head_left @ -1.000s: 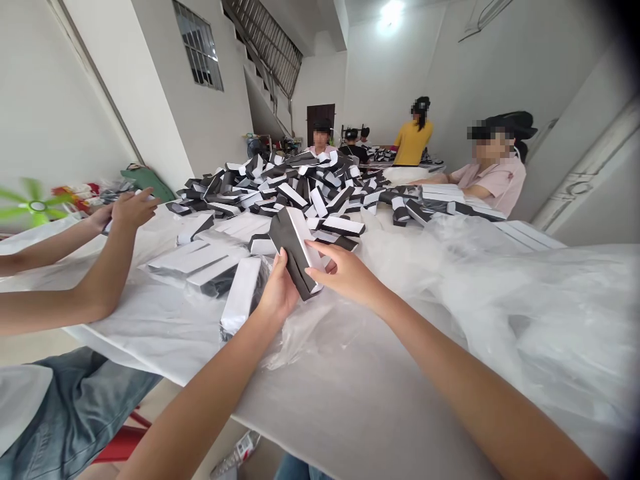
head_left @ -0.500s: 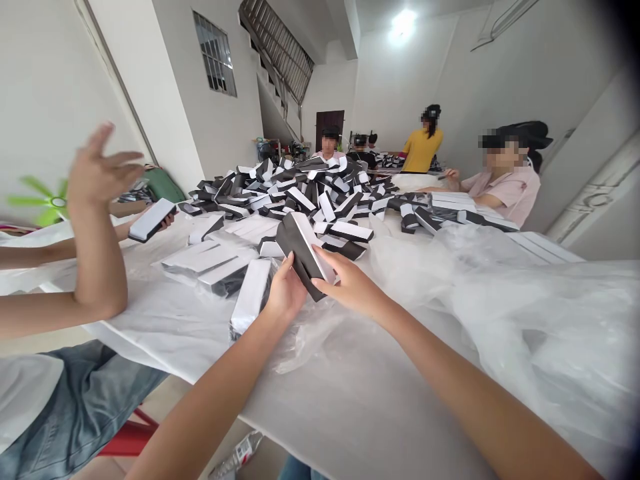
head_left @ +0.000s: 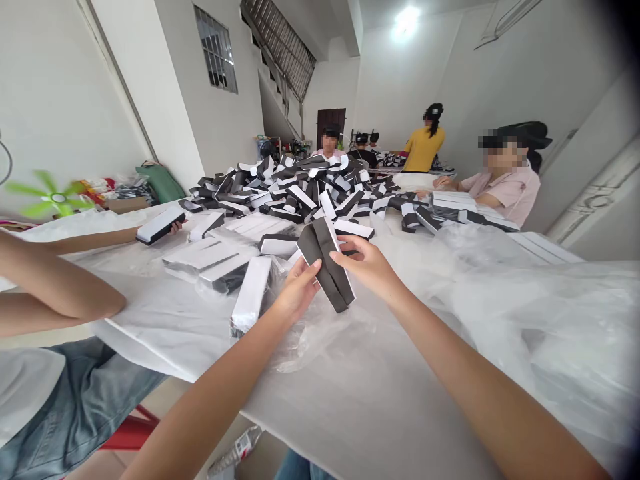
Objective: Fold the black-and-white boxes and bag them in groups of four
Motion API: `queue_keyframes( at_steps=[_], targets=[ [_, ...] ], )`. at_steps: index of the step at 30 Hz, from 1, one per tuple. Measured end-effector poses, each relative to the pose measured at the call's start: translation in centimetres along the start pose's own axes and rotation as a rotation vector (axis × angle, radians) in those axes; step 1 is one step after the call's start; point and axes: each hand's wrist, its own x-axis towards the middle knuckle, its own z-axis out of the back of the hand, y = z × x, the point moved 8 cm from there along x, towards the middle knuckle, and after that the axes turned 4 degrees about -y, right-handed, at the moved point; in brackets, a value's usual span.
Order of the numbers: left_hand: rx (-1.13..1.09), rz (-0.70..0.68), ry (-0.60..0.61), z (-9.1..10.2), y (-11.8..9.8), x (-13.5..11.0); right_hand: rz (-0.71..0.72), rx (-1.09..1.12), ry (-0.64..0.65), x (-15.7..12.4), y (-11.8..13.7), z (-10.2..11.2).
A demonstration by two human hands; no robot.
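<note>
Between my two hands, above the near part of the table, is a black and white folded paper box [head_left: 327, 275], tilted. Its black side, with a lengthwise seam or gap, faces me, and white edges show along its sides. My left hand [head_left: 299, 293] grips the left edge, thumb on the black face and fingers behind. On the right edge, my right hand [head_left: 369, 267] holds it with the thumb in front; its other fingers are partly hidden. Just left of my left hand lies a white box in clear plastic [head_left: 251, 293].
A large pile of black and white boxes [head_left: 300, 193] covers the table's far half. Plastic-wrapped bundles [head_left: 210, 259] lie at left, crumpled clear plastic sheeting [head_left: 540, 313] at right. A co-worker's forearm [head_left: 65, 287] rests at the left edge. Another person [head_left: 510, 180] sits at right.
The box has turned in my hands, so its white side no longer faces up and its seamed black side shows. It has shifted slightly right. The co-worker's raised hand at left is gone from view.
</note>
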Motion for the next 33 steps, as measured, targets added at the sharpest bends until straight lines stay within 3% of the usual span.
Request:
queue_keyframes(
  at_steps=[7, 14, 23, 28, 33],
  targets=[
    [-0.016, -0.025, -0.018, 0.2, -0.3, 0.0, 0.058, -0.101, -0.093, -0.2, 0.7, 0.9],
    [-0.002, -0.013, 0.012, 0.2, 0.2, 0.2, 0.076, -0.102, -0.024, -0.9, 1.5, -0.2],
    [-0.058, -0.009, -0.003, 0.5, 0.2, 0.3, 0.097, -0.09, -0.023, -1.2, 1.0, -1.2],
    [-0.085, -0.02, 0.05, -0.1, 0.0, 0.3, 0.167, -0.128, -0.081, -1.4, 0.8, -1.9],
    [-0.16, -0.023, 0.019, -0.2, -0.7, 0.4, 0.17, -0.16, 0.011, -1.8, 1.0, -2.5]
  ],
)
